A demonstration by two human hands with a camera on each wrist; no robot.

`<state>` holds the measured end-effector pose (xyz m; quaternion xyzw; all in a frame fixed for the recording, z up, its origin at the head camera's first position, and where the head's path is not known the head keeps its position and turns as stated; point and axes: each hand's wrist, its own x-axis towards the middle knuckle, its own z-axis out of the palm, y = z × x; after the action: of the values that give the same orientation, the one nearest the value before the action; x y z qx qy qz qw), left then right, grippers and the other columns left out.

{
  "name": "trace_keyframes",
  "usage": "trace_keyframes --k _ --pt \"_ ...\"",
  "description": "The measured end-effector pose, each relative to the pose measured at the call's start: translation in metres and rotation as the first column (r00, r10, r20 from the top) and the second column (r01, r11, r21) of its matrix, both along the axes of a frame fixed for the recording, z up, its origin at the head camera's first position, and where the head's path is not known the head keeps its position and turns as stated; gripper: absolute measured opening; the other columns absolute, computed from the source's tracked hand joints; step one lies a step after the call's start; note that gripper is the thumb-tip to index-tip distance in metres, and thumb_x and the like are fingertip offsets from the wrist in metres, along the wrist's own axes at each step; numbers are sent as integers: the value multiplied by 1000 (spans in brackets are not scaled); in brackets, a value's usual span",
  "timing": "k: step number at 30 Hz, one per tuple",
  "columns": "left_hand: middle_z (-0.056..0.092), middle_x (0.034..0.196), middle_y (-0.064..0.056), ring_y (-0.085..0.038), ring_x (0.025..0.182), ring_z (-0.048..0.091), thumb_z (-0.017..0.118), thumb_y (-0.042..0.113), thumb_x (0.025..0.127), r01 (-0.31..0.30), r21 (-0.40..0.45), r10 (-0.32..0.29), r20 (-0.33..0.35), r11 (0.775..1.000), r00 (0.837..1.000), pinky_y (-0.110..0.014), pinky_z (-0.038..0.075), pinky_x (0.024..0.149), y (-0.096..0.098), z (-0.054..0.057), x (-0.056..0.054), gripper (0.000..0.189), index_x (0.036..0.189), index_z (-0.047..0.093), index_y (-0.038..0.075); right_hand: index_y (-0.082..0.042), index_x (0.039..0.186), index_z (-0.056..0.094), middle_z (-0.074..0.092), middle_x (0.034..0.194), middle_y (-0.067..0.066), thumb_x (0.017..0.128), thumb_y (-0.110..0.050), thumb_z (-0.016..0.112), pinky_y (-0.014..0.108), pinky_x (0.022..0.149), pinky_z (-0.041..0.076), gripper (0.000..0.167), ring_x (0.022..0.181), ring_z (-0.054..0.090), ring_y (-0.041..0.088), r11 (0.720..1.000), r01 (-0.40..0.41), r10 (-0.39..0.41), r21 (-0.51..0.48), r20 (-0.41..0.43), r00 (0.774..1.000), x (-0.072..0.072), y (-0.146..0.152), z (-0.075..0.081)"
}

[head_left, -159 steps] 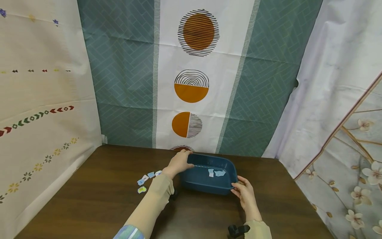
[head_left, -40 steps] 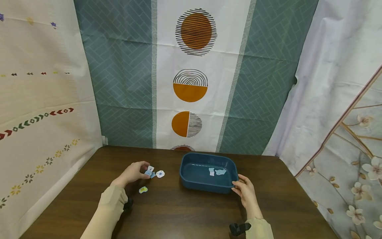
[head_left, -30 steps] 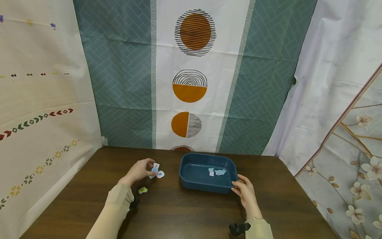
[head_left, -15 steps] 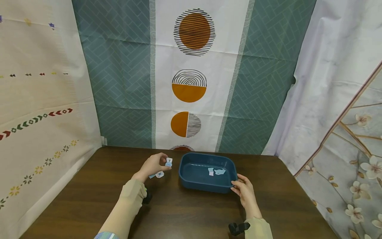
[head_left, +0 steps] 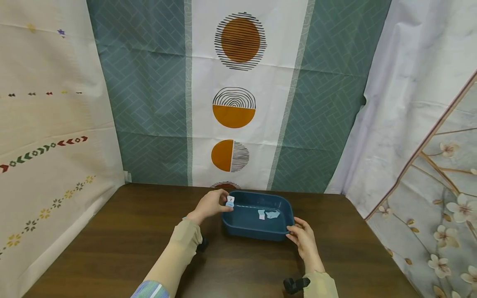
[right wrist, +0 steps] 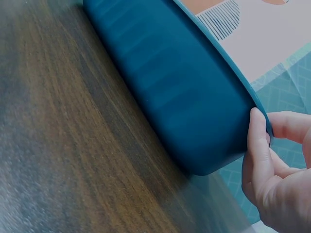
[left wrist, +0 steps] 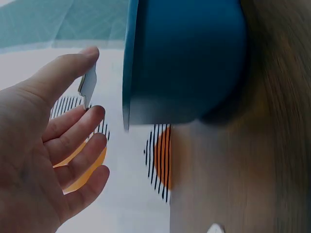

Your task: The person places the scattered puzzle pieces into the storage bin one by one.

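Note:
My left hand (head_left: 209, 205) pinches a small flat paper cutout (head_left: 230, 202), white above and light blue below, between thumb and fingertips. The cutout is over the left rim of a dark blue plastic tub (head_left: 257, 232); in the left wrist view its thin edge (left wrist: 88, 86) shows beside the tub wall. On the tub floor lie two other pieces, a narrow pale cutout (head_left: 261, 214) and a wider light blue cutout (head_left: 272, 215). At the tub's front right corner, my right hand (head_left: 303, 240) grips the rim, thumb and fingers on either side of it in the right wrist view.
Brown wooden table (head_left: 112, 248) lies beneath the tub. A white bit of a cutout (left wrist: 215, 228) shows at the bottom of the left wrist view; my left forearm hides that spot in the head view. Patterned cloth (head_left: 156, 103) hangs behind the table and at both sides.
My left hand has gone from the tub to the loose cutouts at the left, picked up the white-and-blue one, and carried it right to the tub's left rim. The right hand stays on the rim.

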<state>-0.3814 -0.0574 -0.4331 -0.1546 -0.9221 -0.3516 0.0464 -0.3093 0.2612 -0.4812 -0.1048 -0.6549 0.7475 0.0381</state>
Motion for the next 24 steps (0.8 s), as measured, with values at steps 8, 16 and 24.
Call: trace_keyframes --k 8,16,24 --pt "67 99 -6 -21 94 61 84 29 77 42 -1 -42 -5 999 999 -41 52 90 25 -4 -10 51 117 63 6 7 141 34 45 87 -2 91 3 57 16 64 54 55 66 49 5 1000 8 -8 1 5 1000 0 0 0" --pt "67 102 -6 -21 94 61 82 32 79 78 -30 -78 12 996 997 -40 53 88 50 -4 -18 51 119 62 6 8 142 33 46 87 -2 91 3 57 16 64 54 56 67 49 6 1000 8 -8 -3 6 1000 1 0 -1" --pt "67 104 -7 -22 95 62 81 35 79 58 -89 -54 52 994 997 -40 53 87 71 -9 -24 50 117 62 7 8 141 34 47 88 -2 91 4 57 16 64 54 55 67 49 6 1000 15 -15 0 4 1000 0 -1 -1"
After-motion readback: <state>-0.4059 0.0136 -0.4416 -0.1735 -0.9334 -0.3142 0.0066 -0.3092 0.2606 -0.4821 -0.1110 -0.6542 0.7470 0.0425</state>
